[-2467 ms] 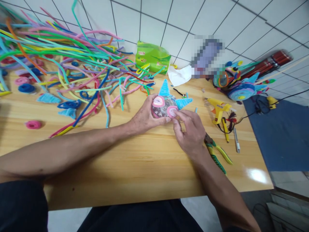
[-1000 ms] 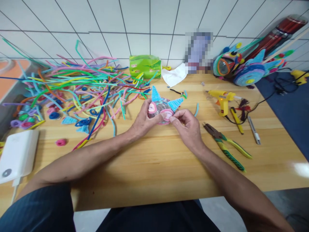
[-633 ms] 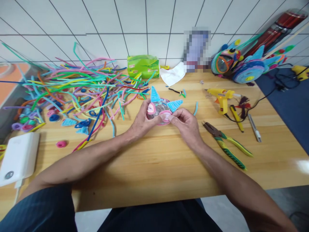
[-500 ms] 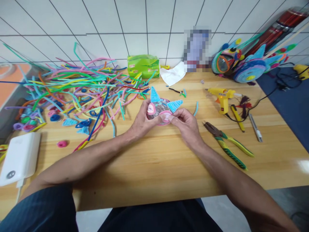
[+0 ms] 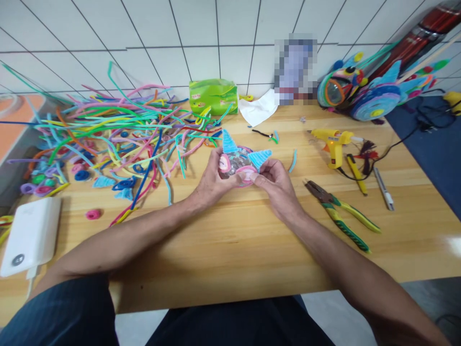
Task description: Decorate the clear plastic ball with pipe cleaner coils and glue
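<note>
A small round craft figure (image 5: 238, 159) with two light-blue pointed ears and two pink coiled rings rests on the wooden table (image 5: 223, 250). My left hand (image 5: 212, 181) wraps round its left side, thumb against the lower edge. My right hand (image 5: 276, 183) pinches the lower pink ring on its right side with thumb and forefinger. Both hands are closed on the figure.
A heap of coloured pipe cleaners (image 5: 108, 129) covers the table's left half, with small coils and blue cones. Pliers (image 5: 338, 215), a yellow glue gun (image 5: 331, 143), pens and cables lie right. A green packet (image 5: 213, 96), tissue, a finished figure (image 5: 363, 91) stand by the wall. A white box (image 5: 30, 235) sits far left.
The camera swung left and levelled, bringing the white box into view. My hands stayed on the craft figure; the right fingers shifted from pressing the ring to pinching it.
</note>
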A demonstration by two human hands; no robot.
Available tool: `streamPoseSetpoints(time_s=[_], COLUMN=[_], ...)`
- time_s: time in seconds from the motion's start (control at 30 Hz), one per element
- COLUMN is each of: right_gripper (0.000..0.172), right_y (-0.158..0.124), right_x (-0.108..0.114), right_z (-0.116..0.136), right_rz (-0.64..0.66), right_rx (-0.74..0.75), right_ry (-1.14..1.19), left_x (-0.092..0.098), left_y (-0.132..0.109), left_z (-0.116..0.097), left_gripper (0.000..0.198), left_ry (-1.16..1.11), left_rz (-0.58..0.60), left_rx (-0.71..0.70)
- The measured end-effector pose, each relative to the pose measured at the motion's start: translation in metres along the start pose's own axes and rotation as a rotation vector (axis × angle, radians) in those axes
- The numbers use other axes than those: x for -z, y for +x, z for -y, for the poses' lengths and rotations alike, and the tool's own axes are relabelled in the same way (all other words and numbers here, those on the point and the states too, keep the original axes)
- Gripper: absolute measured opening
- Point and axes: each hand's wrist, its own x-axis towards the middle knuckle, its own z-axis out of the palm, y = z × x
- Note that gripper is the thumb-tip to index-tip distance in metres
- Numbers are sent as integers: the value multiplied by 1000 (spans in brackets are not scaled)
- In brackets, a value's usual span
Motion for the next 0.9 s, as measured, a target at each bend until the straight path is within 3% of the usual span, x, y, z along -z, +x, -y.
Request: streamPoseSetpoints(time_s=[0.37, 0.7, 0.9], right_gripper=[48, 46, 41], right_y=[-1, -1, -1], right_x=[-2, -1, 0], right_z=[3, 2, 4], right_rz=[-23, -3, 6], right_rx=[-3, -7, -12], right_ry=[-2, -36, 2], left_x=[8, 7, 4], left_y=[-1, 2, 2], left_z=[-4, 5, -2], left_gripper=[74, 86, 84], left_ry=[6, 44, 67], left_rz=[91, 15, -7], left_rx=[10, 1, -17])
